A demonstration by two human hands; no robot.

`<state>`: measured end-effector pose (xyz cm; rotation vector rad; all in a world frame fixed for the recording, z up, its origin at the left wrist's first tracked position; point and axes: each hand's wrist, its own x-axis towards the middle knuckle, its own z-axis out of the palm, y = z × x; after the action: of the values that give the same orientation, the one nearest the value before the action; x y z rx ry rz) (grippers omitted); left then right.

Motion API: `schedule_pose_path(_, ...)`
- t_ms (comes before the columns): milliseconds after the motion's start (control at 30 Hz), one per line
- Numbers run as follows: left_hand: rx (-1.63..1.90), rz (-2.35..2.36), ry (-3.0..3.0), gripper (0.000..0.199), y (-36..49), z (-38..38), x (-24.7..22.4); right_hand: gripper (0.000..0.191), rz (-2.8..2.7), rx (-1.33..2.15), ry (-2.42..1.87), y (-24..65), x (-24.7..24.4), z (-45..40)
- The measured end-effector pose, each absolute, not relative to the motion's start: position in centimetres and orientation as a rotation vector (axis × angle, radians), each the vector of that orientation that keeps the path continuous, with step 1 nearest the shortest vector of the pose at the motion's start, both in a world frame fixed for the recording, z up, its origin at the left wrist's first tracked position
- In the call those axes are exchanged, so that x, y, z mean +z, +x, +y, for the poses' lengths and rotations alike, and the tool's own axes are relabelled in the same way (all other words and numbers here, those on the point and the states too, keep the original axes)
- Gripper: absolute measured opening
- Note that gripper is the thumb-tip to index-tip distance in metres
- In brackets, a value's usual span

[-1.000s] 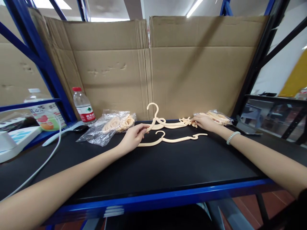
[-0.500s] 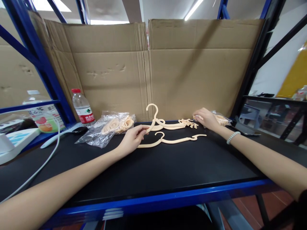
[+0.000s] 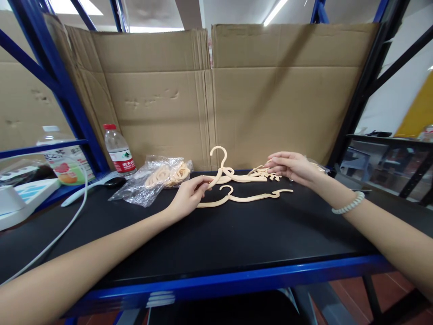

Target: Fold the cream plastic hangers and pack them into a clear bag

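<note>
My left hand (image 3: pixel 189 194) is closed on the end of a beige piece with a large upright hook (image 3: pixel 219 151), part of a clothes hanger. In front of it a second beige hanger (image 3: pixel 248 198) lies flat on the black tabletop, its left end partly behind my left fingers. My right hand (image 3: pixel 294 168) hovers at the back right, fingers pinched on a thin beige piece (image 3: pixel 256 169) that points left. Below those fingertips is a pile of small beige parts (image 3: pixel 270 175). More beige hanger arms (image 3: pixel 248 178) lie behind the flat hanger.
Clear plastic bags with beige parts (image 3: pixel 135 192) lie left of my left hand. Behind stand a red-capped water bottle (image 3: pixel 122 155) and a cardboard wall (image 3: pixel 158 99). A white cable (image 3: pixel 79 212) runs along the left. A blue edge (image 3: pixel 237 280) borders the table.
My right hand has turned and come slightly left and nearer, and a thin beige piece now shows at its fingertips. My left hand keeps its hold on the hanger piece.
</note>
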<state>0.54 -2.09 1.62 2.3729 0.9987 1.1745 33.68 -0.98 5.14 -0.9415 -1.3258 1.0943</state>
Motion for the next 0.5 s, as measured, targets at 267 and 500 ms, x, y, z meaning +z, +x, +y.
schedule_pose_path(267, 1.123, 1.035, 2.462, 0.028, 0.5, -2.4, 1.8, 0.016, -1.205, 1.277, -1.076, 32.5, 3.2, -0.4)
schedule_pose_path(500, 1.11, 0.915, 2.614, 0.026, 1.0, -2.5, 2.0, 0.03, -1.112, 1.439, -0.95, 32.0, 2.7, -0.4)
